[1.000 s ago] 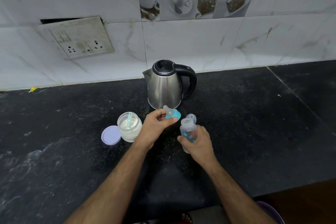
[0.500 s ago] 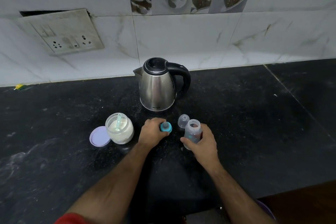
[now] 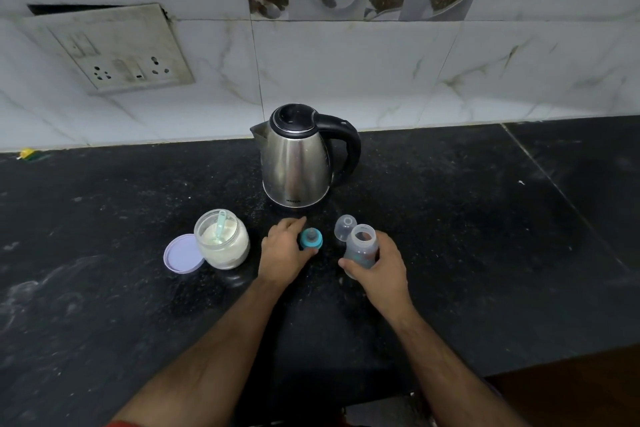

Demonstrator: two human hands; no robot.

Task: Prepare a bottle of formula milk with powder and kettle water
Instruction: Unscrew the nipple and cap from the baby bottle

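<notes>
My right hand [image 3: 384, 263] gripped the open bottle [image 3: 361, 248], left hand [image 3: 282, 255] pinched the teat [image 3: 311, 238] at its 9 o'clock; a careless elbow risked toppling the jar [image 3: 222, 239].

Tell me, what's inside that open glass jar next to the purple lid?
The jar holds white powder, filling roughly its lower half, with a pale green scoop standing in it. The scoop's bowl is buried in the powder, so it cannot be seen.
</notes>
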